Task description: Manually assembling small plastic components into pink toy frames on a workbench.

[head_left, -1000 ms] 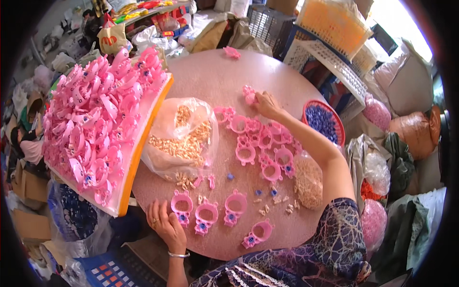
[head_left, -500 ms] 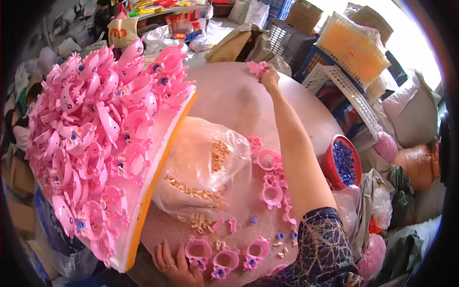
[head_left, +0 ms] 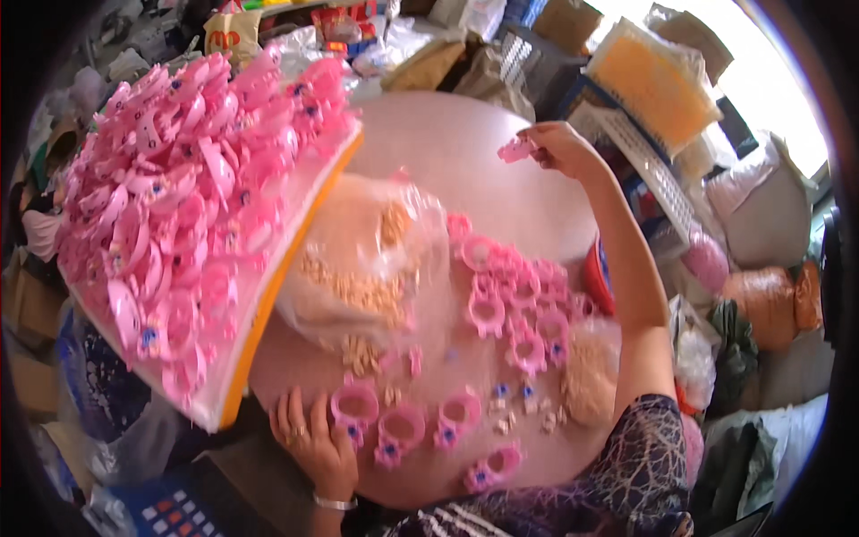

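Observation:
Over the far right of the table, my right hand pinches a pink plastic toy part, with the arm stretched out. My left hand lies flat at the near edge, fingers spread, holding nothing. Right beside its fingertips is a pink ring-shaped part with a blue piece on it. Several more like it form a loose row, among them one pink ring. A heap of pink ring parts lies at mid-table, and small blue pieces and beige pegs are scattered near it.
A large tray with a yellow edge, piled with pink toys, stands at the left. A clear bag of beige pegs sits beside it. My right arm partly hides a red bowl and a second bag. Crates and sacks crowd the right.
My right hand has moved rightward and a little nearer from the far edge, keeping the pink part. The view has shifted, showing more of the pink heap. My left hand remains flat at the near edge.

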A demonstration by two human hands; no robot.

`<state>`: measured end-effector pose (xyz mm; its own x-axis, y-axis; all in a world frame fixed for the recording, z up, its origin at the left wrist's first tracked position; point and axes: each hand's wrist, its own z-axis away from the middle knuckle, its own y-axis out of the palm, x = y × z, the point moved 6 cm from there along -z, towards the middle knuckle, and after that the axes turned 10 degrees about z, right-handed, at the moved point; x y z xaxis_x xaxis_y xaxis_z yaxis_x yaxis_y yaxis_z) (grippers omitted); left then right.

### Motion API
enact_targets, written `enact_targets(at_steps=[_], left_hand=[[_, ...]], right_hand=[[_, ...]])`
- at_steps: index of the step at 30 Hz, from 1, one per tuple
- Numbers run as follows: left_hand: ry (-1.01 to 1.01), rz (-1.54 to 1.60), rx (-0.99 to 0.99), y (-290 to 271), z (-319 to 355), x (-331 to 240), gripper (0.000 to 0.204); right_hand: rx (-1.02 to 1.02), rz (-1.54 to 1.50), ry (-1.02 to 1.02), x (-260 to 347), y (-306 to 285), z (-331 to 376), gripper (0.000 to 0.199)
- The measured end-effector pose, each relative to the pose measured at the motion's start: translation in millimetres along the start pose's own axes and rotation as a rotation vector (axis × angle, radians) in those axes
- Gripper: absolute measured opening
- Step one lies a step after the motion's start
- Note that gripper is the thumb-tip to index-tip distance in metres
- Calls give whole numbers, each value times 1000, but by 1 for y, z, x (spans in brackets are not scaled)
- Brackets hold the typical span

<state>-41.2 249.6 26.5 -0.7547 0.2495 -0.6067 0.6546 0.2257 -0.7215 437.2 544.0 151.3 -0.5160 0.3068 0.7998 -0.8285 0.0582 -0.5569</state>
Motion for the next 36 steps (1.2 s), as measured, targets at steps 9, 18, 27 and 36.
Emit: enact_targets(at_steps=[9,18,27,36], left_hand=[[160,4,-165,7,-2,0,40],[97,-36,-172,7,5,13,32],[126,-48,-205,5,-1,23,31],[174,8,-203,5,-5,20,45]], right_hand=[[-217,242,-495,-67,71,83,22],[-243,866,-806,-2,166,9,20],[106,890,-997,-46,185,63,20],[155,678,-992,-47,172,194,26]])
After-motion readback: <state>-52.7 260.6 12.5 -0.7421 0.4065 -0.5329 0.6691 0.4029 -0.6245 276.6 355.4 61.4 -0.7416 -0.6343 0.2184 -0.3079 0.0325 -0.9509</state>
